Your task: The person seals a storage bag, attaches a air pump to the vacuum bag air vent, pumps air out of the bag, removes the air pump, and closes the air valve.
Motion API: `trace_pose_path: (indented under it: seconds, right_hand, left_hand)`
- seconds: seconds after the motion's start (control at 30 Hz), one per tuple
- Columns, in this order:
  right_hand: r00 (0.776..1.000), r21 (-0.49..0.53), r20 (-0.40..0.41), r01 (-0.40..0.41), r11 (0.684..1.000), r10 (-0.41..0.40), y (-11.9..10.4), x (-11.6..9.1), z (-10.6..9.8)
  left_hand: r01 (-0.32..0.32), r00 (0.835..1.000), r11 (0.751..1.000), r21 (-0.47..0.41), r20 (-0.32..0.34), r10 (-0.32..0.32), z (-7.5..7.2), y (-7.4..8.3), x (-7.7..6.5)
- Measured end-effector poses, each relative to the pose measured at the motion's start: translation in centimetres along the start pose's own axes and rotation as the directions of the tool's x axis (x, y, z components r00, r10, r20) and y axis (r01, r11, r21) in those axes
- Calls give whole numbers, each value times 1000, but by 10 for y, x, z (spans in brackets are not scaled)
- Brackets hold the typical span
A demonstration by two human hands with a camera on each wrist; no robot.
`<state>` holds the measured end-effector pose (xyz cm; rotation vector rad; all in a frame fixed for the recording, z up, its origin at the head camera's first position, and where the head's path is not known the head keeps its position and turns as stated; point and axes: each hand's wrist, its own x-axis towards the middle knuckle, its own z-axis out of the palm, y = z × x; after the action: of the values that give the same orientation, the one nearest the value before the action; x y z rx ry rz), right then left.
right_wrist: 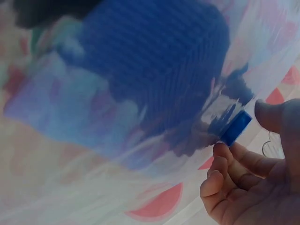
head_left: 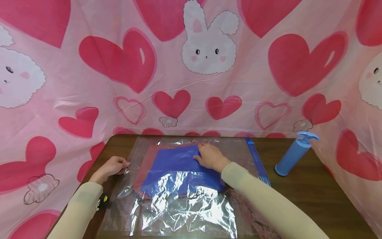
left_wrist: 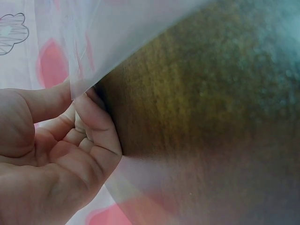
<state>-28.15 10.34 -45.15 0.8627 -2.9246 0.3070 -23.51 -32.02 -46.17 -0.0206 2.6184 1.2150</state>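
- Here's the left hand (head_left: pixel 113 166), palm turned inward: its grip pinches the left edge of the large clear plastic bag (head_left: pixel 191 219) between thumb and bent forefinger.
- And that bag lies spread across the dark brown wooden tabletop (head_left: pixel 313 202), its blue zip strip (head_left: pixel 258 161) running down the right side.
- Over to the right hand (head_left: pixel 212 156), reaching across to the upper right of the flat blue sheet-like piece (head_left: pixel 173 162), fingers bent, thumb apart; a small blue bit shows at its fingertips, but whether this grip pinches it, I cannot tell.
- Bright glare on the film over that blue piece, dusty-pink material (head_left: pixel 146 161) peeking out beneath!
- Off right stands a blue cylindrical hand pump (head_left: pixel 293 156), handle up, well apart from both hands.
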Motion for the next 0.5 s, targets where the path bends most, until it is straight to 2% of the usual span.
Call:
trace_pose_path:
  seconds: [0.13,0.5]
  right_hand:
    - [1000,-9,-20,-11,1000,11,-2,0,3]
    - [998,13,-28,51,999,-51,-2,0,3]
  left_hand:
    - [-1,1000,1000,3,-1,1,-1,0,0]
    - [4,1000,1000,1,-2,-4,-1,1,-1]
